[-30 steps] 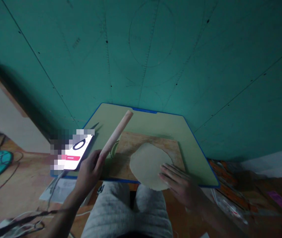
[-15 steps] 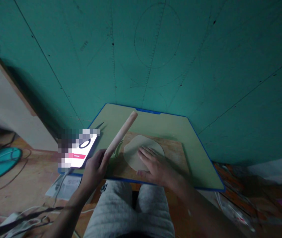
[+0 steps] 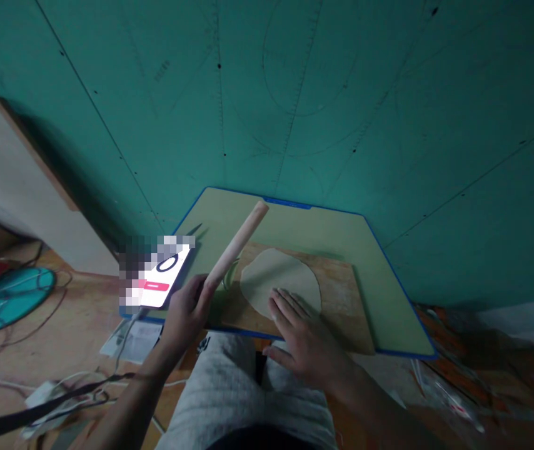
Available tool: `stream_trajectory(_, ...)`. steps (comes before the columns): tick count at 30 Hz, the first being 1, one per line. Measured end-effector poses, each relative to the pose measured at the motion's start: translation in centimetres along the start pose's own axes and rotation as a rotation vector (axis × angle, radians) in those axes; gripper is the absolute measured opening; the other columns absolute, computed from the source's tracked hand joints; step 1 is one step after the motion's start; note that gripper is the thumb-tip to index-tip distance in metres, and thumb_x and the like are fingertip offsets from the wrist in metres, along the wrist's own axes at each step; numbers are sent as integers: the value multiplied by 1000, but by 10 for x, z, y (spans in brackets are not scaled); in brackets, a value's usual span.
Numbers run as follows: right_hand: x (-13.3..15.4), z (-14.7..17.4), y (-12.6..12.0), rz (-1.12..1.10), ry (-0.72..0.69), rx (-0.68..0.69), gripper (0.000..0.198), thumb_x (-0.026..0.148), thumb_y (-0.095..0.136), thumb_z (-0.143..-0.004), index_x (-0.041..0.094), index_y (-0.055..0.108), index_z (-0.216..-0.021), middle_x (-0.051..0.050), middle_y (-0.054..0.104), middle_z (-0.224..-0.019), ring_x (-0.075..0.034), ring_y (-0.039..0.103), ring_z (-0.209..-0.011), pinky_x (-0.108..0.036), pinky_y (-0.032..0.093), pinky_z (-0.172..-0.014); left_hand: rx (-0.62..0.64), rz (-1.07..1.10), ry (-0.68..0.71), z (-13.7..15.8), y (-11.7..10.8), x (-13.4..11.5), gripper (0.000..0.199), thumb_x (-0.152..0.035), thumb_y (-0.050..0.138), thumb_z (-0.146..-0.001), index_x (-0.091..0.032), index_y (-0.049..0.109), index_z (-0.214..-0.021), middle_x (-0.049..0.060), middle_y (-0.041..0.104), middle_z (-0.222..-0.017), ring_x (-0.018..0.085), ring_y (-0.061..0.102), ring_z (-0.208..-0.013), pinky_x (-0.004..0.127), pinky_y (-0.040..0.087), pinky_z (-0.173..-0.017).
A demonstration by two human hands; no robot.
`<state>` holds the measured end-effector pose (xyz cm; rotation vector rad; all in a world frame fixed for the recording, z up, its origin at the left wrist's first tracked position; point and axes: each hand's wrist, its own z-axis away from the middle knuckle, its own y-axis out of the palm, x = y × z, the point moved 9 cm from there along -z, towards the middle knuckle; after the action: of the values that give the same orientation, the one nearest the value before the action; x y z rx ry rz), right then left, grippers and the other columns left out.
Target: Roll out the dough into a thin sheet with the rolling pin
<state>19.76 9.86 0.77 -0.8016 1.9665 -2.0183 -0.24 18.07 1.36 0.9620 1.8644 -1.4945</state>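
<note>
My left hand (image 3: 188, 309) is wrapped round the lower end of a pale wooden rolling pin (image 3: 239, 242), which slants up and to the right, over the left edge of the cutting board. A thin round sheet of dough (image 3: 276, 275) lies flat on the wooden cutting board (image 3: 342, 300). My right hand (image 3: 297, 331) rests its fingertips on the near edge of the dough, fingers stretched out and close together, with the thumb apart from them. Nothing is held in the right hand.
The board lies on a small blue-edged table (image 3: 389, 325) against a green wall (image 3: 342, 94). A lit phone (image 3: 166, 275), partly blurred out, stands at the table's left, a knife-like pointed blade (image 3: 194, 230) behind it. Cables (image 3: 60, 400) trail over the floor at left.
My right hand has slid from the middle of the dough toward its near edge, uncovering more of it. The left hand still grips the rolling pin. The whole view has shifted slightly.
</note>
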Motion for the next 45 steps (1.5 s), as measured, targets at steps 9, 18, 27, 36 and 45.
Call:
stream_trajectory(9,30,-21,9,-25,-67,-14,78,57,49,-96,2,38,-150,-20,36,-158,-32,30,-147,-49,27,-122,-7,19,17,1,0,-2,36,-50,44,-89,-17,59,-80,-2,54,-56,15,50,-49,23,36,-46)
stream_trajectory(18,-22,48,-14,-18,-3,-95,61,46,56,-95,9,51,-143,-20,50,-149,-32,46,-139,-52,45,-110,51,-38,33,1,2,-5,40,-52,42,-91,-17,62,-88,2,62,-63,18,59,-54,25,40,-48)
stream_trajectory(27,-95,19,-90,-213,210,-383,40,40,41,-101,21,64,-128,-12,64,-134,-25,58,-127,-45,49,-106,260,-352,298,43,22,-35,27,-29,37,-100,-21,56,-118,5,71,-89,20,67,-64,27,43,-52)
stream_trajectory(36,-87,23,-41,-141,190,-310,35,26,51,-96,20,61,-128,-13,62,-135,-26,59,-124,-46,53,-99,425,-508,748,14,40,-81,19,-22,54,-96,-20,63,-114,6,66,-92,21,59,-82,33,48,-72)
stream_trajectory(45,-64,78,-42,50,232,-462,29,12,51,-93,20,64,-117,-10,68,-103,-24,66,-94,-39,59,-79,546,-473,729,-12,96,-88,31,-14,58,-83,-18,62,-114,13,63,-117,28,60,-108,43,51,-92)
